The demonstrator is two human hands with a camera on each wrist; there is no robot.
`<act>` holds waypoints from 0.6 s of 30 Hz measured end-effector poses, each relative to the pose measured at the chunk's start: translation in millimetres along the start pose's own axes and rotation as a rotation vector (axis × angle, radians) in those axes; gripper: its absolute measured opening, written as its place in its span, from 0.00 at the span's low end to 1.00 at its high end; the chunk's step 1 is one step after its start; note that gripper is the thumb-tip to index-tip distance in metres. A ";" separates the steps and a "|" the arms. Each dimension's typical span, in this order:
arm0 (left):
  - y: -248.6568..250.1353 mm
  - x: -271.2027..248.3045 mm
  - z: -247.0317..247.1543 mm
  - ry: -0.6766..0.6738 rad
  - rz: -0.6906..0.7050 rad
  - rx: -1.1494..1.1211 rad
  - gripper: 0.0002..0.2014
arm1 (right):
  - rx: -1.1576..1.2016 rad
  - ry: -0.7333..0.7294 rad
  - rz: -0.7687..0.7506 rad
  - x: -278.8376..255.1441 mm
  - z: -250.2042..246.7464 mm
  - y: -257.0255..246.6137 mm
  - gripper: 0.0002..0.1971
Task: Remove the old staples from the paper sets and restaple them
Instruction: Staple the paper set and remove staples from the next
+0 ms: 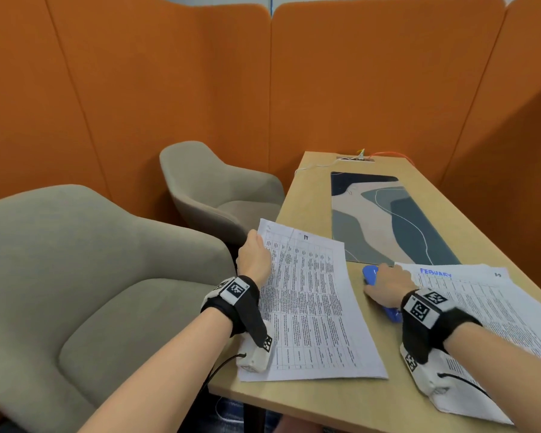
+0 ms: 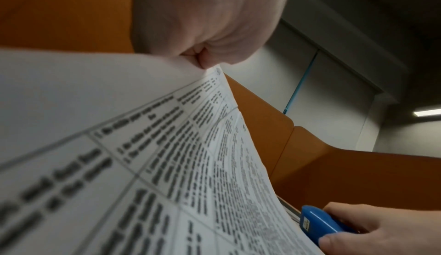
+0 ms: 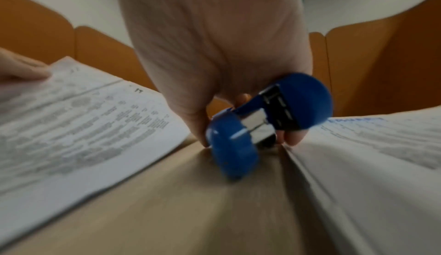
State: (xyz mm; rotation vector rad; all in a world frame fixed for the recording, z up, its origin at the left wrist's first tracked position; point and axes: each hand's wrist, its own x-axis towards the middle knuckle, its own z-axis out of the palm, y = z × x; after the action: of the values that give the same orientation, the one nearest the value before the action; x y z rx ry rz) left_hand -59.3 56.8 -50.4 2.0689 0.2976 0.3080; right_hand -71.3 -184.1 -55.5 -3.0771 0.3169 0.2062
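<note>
Left hand (image 1: 254, 257) pinches the paper set's (image 1: 306, 301) top corner, lifting it off the table (image 1: 325, 401) to expose the stapling spot. Right hand's (image 1: 386, 287) fingers wrap the blue stapler (image 3: 267, 121), ready to swing across.

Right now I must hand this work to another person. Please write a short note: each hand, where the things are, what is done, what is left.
Left hand: pinches the far left corner of the left paper set, which lies on the table.
Right hand: grips the blue stapler between the two sets, low over the table.
Right paper set, marked FEBRUARY: flat under the right forearm.
Done: cannot tell; no staples are visible.
Left: likely staple the pinched corner, then check the other set.
</note>
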 end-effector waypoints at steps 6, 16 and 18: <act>5.9 -3.0 -5.9 0.022 0.065 0.059 0.12 | 0.331 -0.039 0.190 12.1 -16.5 2.9 0.24; 16.8 -12.3 0.4 -0.069 0.223 0.034 0.15 | 2.233 -0.227 0.031 -8.4 -91.4 -30.1 0.13; 22.1 -17.8 0.3 -0.080 0.283 0.041 0.14 | 2.253 -0.112 0.037 -9.8 -109.5 -52.5 0.12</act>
State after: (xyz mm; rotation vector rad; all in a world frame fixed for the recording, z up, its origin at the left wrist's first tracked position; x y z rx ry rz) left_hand -74.0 39.9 -33.0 2.1583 -0.0390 0.3903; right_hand -56.1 -136.8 55.8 -0.8299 0.2430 -0.0386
